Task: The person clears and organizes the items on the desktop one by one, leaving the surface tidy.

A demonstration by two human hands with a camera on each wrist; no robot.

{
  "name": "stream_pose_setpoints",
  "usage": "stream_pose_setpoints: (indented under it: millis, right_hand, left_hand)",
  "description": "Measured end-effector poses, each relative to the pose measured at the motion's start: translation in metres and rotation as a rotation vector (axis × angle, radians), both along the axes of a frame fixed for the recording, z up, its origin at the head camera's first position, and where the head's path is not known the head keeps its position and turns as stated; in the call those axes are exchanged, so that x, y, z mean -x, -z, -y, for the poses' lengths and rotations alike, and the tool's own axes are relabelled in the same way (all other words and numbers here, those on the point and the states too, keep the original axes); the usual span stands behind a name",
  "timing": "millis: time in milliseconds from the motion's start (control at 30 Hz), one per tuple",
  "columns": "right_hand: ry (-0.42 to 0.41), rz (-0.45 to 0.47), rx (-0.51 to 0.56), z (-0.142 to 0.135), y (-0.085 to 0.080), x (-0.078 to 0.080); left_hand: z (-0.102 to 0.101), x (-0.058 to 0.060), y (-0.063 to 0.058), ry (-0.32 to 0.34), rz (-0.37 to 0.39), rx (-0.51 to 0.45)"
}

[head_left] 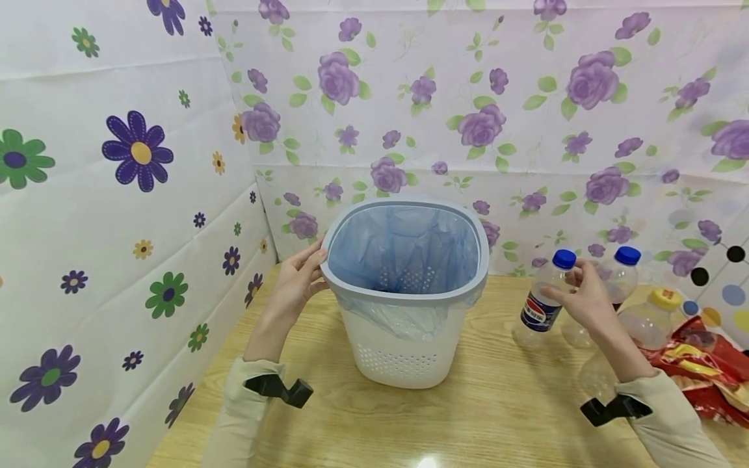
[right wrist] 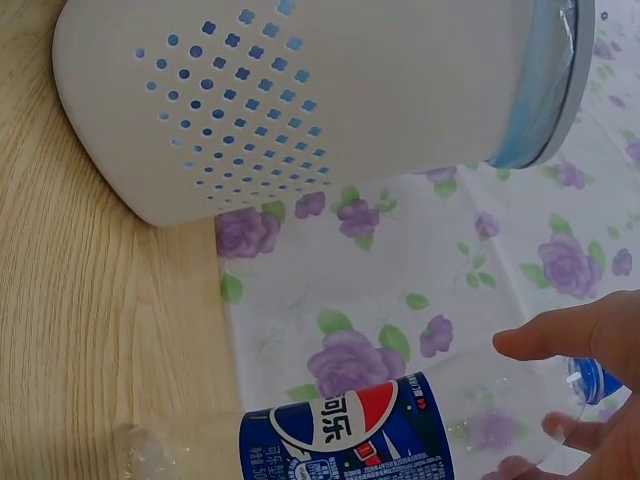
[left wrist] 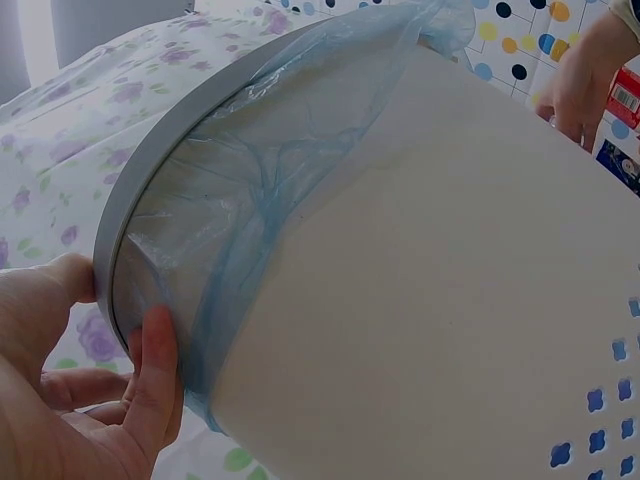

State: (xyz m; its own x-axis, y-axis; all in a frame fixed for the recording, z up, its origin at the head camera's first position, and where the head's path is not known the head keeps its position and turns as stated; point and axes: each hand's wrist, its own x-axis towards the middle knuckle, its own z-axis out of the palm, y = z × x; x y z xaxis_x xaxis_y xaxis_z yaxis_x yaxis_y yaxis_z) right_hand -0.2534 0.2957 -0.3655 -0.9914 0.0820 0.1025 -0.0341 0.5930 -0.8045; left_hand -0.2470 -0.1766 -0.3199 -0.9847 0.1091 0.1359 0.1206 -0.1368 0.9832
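A white plastic trash can (head_left: pixel 404 351) with a grey rim and a pattern of small holes stands upright on the table. A blue trash bag (head_left: pixel 404 240) lines it and folds out over the rim. My left hand (head_left: pixel 295 283) grips the rim at its left side; in the left wrist view the thumb is outside and the fingers lie under the rim's edge. My right hand (head_left: pixel 579 299) has thumb and fingers around the upper part of a clear Pepsi bottle (right wrist: pixel 345 430) with a blue cap, which stands upright right of the can.
Behind that bottle stands another blue-capped bottle (head_left: pixel 623 276). Further right are a clear yellow-capped bottle (head_left: pixel 649 318) and crumpled red and yellow snack packaging (head_left: pixel 702 370). Flowered cloth (head_left: pixel 409 117) hangs behind the wooden table (head_left: pixel 374 422) and along its left.
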Motion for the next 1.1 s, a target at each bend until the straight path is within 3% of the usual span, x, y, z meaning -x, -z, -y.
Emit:
stream_pose_setpoints:
  millis: [367, 867, 1100]
  right_hand:
    - [0.030, -0.115, 0.012, 0.004, -0.001, 0.000]
    - [0.062, -0.165, 0.089, 0.009, -0.007, -0.006]
    - [0.114, -0.308, 0.176, 0.014, -0.007, -0.008]
  left_hand:
    - [0.000, -0.001, 0.000, -0.001, -0.003, -0.001]
    - [0.000, -0.002, 0.000, -0.001, -0.008, 0.007]
    - [0.000, -0.002, 0.000, -0.003, -0.007, 0.013]
